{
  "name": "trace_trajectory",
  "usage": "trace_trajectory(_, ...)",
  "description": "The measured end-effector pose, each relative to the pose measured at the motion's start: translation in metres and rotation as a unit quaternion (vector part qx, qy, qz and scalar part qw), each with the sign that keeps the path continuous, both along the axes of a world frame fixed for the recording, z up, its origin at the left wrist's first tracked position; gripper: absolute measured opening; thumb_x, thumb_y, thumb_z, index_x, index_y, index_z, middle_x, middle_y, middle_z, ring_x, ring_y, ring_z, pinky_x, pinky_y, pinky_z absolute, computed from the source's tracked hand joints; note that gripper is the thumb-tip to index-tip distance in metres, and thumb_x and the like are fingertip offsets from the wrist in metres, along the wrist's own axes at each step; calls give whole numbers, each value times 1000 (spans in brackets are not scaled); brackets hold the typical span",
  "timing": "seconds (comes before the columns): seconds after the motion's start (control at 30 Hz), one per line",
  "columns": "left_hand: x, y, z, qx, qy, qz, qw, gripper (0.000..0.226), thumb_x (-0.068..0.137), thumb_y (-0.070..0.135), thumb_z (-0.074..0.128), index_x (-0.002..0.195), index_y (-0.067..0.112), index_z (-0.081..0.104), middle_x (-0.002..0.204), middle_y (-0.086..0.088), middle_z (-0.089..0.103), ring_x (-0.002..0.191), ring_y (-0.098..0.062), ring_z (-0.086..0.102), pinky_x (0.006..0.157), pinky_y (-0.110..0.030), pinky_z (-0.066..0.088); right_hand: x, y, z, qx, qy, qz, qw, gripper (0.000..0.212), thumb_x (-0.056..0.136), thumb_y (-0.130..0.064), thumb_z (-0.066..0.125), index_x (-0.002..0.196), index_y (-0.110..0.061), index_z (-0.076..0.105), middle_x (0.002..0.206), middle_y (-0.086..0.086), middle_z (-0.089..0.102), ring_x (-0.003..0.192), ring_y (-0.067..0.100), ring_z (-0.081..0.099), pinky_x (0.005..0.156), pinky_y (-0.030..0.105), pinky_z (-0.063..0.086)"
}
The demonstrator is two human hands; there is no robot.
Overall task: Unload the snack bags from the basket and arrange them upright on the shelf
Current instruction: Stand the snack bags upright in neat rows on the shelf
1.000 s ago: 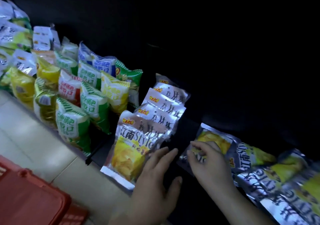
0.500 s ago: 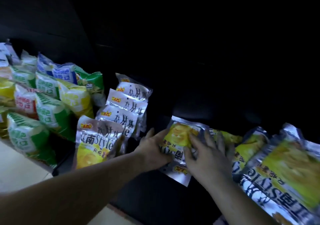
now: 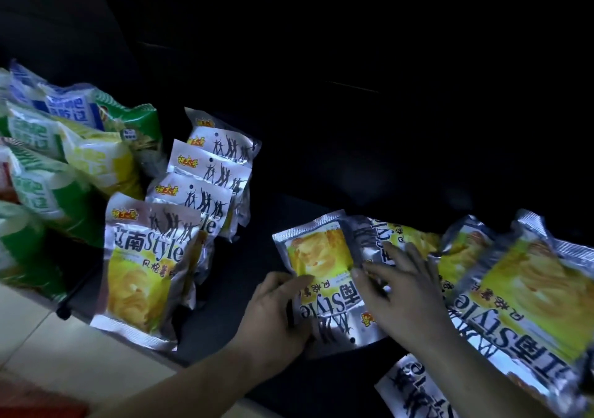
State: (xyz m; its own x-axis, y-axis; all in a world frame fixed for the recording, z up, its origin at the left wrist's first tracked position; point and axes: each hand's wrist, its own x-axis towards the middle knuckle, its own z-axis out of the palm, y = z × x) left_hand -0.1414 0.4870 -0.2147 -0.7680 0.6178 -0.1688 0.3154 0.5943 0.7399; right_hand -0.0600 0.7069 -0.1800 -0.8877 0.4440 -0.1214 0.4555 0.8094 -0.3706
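Note:
A silver and yellow snack bag [image 3: 321,256] lies flat and upside down on the dark shelf [image 3: 231,276]. My left hand [image 3: 276,314] grips its left edge, thumb on top. My right hand [image 3: 401,292] grips its right side, fingers spread over the bag and the flat bags beside it. A row of several like bags [image 3: 151,266] stands upright to the left, one behind another. Several more silver and yellow bags [image 3: 520,292] lie flat in a heap on the right. The basket shows only as a red blur [image 3: 29,401] at the bottom left corner.
Green, yellow and blue snack bags [image 3: 64,166] stand packed on the shelf's left part. Pale floor tiles [image 3: 64,353] run below the shelf edge. The back of the shelf is dark, and nothing can be made out there.
Both hands have closed on the flat bag and drawn it a little nearer the shelf's front. The view has shifted right, so the red basket is nearly out of frame.

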Motion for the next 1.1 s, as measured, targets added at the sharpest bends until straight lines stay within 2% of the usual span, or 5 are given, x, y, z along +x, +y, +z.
trace_trajectory(0.27,-29,-4,61,142,-41,42,988,63,79,-8,59,125,35,63,127,18,58,104,2,65,87,-26,56,-22,-29,28,-53,153,0,987,26,91,-48,60,114,-35,58,159,-4,26,154,23,13,117,60,28)
trace_trajectory(0.47,-75,-16,139,73,88,-64,991,80,84,-10,53,141,47,47,133,28,59,120,12,56,97,-15,51,-63,-55,79,-123,172,165,963,46,83,-17,74,106,-36,37,164,-15,22,153,0,-11,126,41,7)
trace_trajectory(0.6,-85,-20,159,84,104,-69,989,72,89,-3,64,144,42,48,133,24,58,102,9,65,74,-8,52,-69,-57,83,-96,142,171,970,44,84,-17,73,97,-33,33,109,-12,58,116,-4,44,124,32,12)
trace_trajectory(0.83,-95,-35,152,175,310,171,919,34,87,16,76,118,25,64,121,10,58,107,-8,61,86,-37,54,-69,-63,66,-218,230,-33,948,40,88,-24,77,87,-28,37,72,-8,43,58,11,41,57,39,42)
trace_trajectory(1.1,-47,-20,77,182,-47,127,974,30,80,47,69,107,34,64,84,-2,65,77,-30,63,72,-55,54,-82,-75,59,-356,294,-116,880,29,90,-15,73,86,-19,45,57,-11,43,48,4,36,48,19,36)
